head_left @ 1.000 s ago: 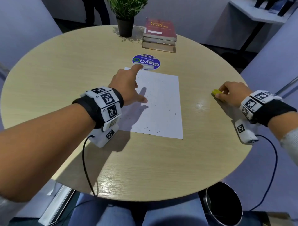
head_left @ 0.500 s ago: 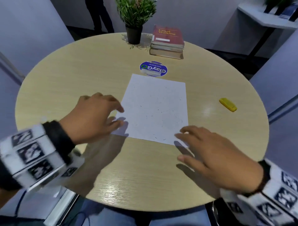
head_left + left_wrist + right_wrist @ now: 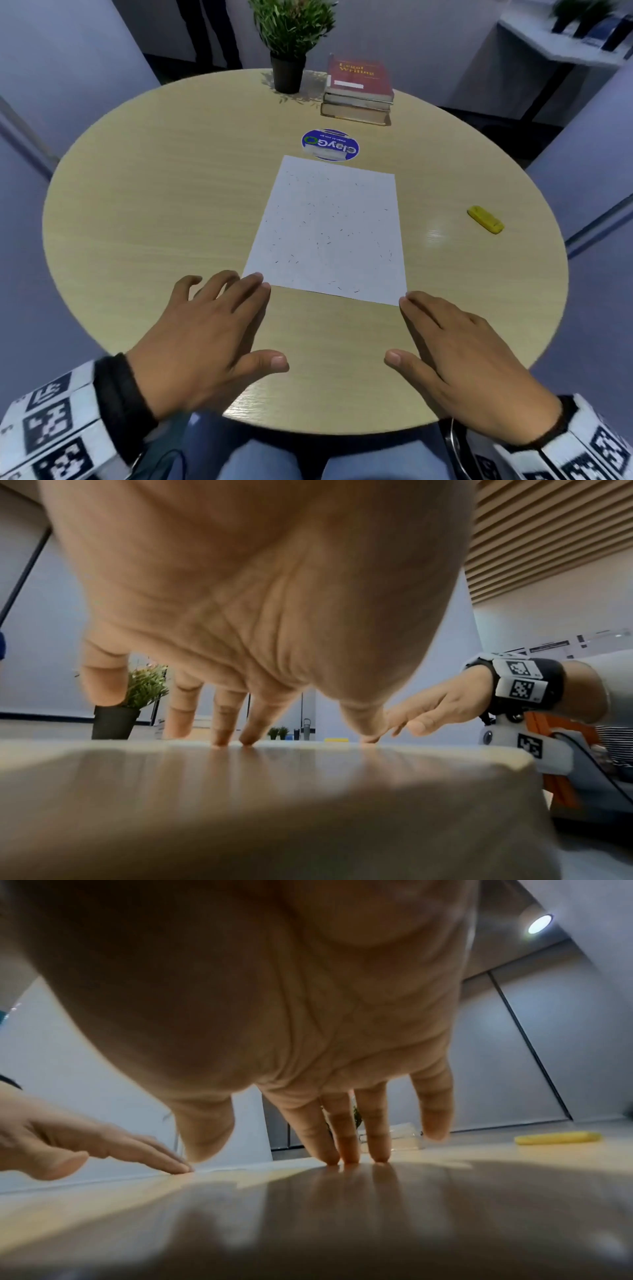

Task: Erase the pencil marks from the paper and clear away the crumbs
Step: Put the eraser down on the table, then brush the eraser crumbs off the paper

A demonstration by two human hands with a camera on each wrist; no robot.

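Observation:
A white sheet of paper [image 3: 330, 229] lies in the middle of the round table, dotted with small dark eraser crumbs [image 3: 322, 236]. My left hand [image 3: 209, 329] lies flat with straight fingers, its fingertips [image 3: 260, 279] touching the paper's near left corner. Spread flat in the same way, my right hand [image 3: 455, 349] has its fingertips [image 3: 406, 299] at the near right corner. Both wrist views show fingertips [image 3: 246, 741] [image 3: 349, 1158] pressing down on the tabletop. The yellow eraser [image 3: 485, 219] [image 3: 558, 1137] rests alone to the right of the paper.
At the far side of the wooden table [image 3: 154, 192] stand a potted plant [image 3: 291, 41] and a stack of books [image 3: 358, 90]. A blue round sticker [image 3: 330, 144] sits just beyond the paper. A metal bin rim [image 3: 454, 442] shows below the table's near right edge.
My right hand let go of the eraser and came back to the paper's near right corner. My left hand slid from the paper's far left to its near left corner.

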